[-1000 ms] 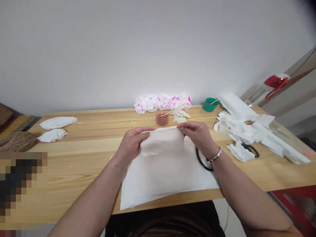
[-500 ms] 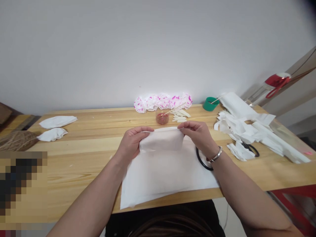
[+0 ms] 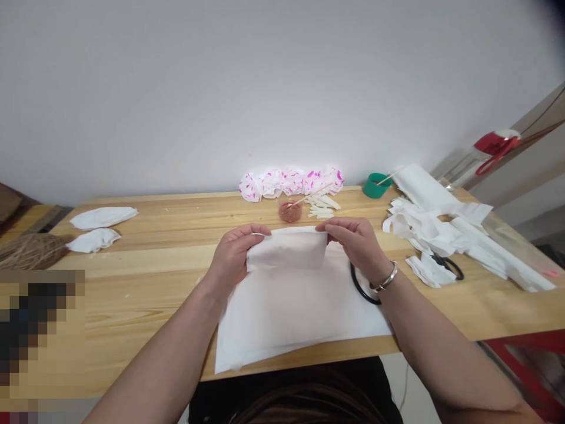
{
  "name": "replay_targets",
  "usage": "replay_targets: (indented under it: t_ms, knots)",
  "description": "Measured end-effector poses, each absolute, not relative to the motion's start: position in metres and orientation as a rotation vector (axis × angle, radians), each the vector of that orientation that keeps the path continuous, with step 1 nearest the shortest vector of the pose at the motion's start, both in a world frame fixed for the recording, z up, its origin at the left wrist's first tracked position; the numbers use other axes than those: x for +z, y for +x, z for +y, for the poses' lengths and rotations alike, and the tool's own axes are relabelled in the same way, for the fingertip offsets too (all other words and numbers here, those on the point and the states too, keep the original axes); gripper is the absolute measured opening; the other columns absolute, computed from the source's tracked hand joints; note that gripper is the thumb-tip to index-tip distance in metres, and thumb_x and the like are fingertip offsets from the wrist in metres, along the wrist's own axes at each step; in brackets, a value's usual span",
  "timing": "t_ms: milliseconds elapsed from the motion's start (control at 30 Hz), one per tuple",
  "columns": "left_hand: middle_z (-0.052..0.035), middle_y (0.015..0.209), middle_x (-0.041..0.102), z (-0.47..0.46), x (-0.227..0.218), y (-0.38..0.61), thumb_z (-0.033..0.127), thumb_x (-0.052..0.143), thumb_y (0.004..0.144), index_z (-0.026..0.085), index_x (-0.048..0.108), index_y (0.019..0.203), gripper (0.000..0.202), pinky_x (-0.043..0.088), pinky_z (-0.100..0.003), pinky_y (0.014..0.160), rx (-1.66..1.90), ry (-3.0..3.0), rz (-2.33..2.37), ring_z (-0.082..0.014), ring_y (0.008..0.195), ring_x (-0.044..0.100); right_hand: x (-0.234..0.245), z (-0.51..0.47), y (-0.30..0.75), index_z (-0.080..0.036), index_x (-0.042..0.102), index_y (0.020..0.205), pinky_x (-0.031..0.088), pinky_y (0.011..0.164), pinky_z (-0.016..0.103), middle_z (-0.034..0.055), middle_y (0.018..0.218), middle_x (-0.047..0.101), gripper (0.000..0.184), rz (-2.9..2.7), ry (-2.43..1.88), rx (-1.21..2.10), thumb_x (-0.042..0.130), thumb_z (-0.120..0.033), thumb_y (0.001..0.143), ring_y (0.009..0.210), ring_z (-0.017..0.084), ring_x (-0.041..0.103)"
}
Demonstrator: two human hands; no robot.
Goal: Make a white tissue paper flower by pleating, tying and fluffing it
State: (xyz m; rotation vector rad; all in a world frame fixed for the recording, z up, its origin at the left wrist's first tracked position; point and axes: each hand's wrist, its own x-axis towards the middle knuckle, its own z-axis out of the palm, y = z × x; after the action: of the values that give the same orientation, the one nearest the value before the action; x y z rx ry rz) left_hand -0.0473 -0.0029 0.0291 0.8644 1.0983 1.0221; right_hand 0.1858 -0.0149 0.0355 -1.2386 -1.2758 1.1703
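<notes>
Paper point(image 3: 286, 250) — thin, white, folded to an oblong — is hanging from its raised far edge above flat white sheets point(image 3: 282, 330), which are lying along the near edge of a pale wooden table point(image 3: 145, 282).
Bare left hand point(image 3: 233, 256): pinching the paper's far left corner between thumb and fingers.
Bare right hand point(image 3: 356, 240), silver bracelet point(image 3: 385, 277) circling its wrist: pinching the far right corner likewise.
Whether the paper is joining the sheets below — the view is not showing clearly.
Curved black ring point(image 3: 359, 289): resting on the sheets, partly hidden by the right wrist.
Small clear round jar point(image 3: 290, 213), reddish inside: standing just beyond the paper, a thin wooden stick point(image 3: 309, 197) leaning in it.
Short cream strips point(image 3: 321, 206): lying beside the jar.
Crumpled white puffs with magenta flecks point(image 3: 292, 182): sitting in a row behind.
Round green cup point(image 3: 375, 187): standing farther right.
</notes>
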Motion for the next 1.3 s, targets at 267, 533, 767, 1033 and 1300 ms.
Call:
replay_targets:
  t_ms: [267, 533, 767, 1033, 1300]
  knots:
    - [0.0026, 0.052, 0.059, -0.003, 0.027, -0.048, 0.021, 0.068, 0.061, 0.018, 0.068, 0.07, 0.009, 0.036, -0.021, 0.045, 1.062, 0.925, 1.075, -0.0095, 0.044, 0.05, 0.037, -0.013, 0.18, -0.016, 0.071, 0.069, 0.046, 0.056, 0.025, 0.0, 0.063, 0.065, 0.016, -1.284, -1.346, 1.047, 0.072, -0.03, 0.062, 0.055, 0.01, 0.053]
    - [-0.0001, 0.073, 0.066, -0.008, 0.025, -0.046, 0.021, 0.066, 0.065, 0.019, 0.071, 0.069, 0.007, 0.039, -0.023, 0.058, 1.117, 1.102, 1.102, -0.0127, 0.064, 0.055, 0.033, -0.012, 0.186, -0.016, 0.07, 0.103, 0.047, 0.059, 0.027, -0.003, 0.059, 0.057, 0.037, -1.445, -1.423, 1.032, 0.066, -0.029, 0.069, 0.055, 0.01, 0.051]
    - [-0.0027, 0.089, 0.069, -0.01, 0.024, -0.048, 0.019, 0.055, 0.071, 0.021, 0.069, 0.064, 0.016, 0.041, -0.028, 0.08, 1.147, 1.485, 1.158, -0.0208, 0.091, 0.058, 0.024, -0.008, 0.192, -0.018, 0.072, 0.094, 0.044, 0.057, 0.024, 0.0006, 0.07, 0.064, 0.027, -1.657, -1.393, 1.095, 0.057, -0.033, 0.077, 0.057, 0.011, 0.052]
    - [-0.0019, 0.09, 0.068, -0.011, 0.024, -0.047, 0.016, 0.051, 0.074, 0.025, 0.071, 0.067, 0.023, 0.041, -0.028, 0.082, 1.167, 1.777, 1.211, -0.0199, 0.091, 0.058, 0.029, -0.009, 0.192, -0.017, 0.064, 0.07, 0.038, 0.055, 0.022, -0.0019, 0.06, 0.055, 0.019, -1.718, -1.419, 0.926, 0.055, -0.031, 0.078, 0.058, 0.01, 0.047]
    - [-0.0049, 0.083, 0.067, -0.016, 0.027, -0.045, 0.027, 0.06, 0.071, 0.022, 0.069, 0.065, 0.013, 0.042, -0.028, 0.073, 1.194, 1.724, 1.225, -0.0233, 0.09, 0.059, 0.027, -0.01, 0.19, -0.02, 0.068, 0.078, 0.042, 0.068, 0.026, 0.0018, 0.077, 0.067, 0.016, -1.795, -1.314, 0.698, 0.054, -0.028, 0.082, 0.073, 0.015, 0.058]
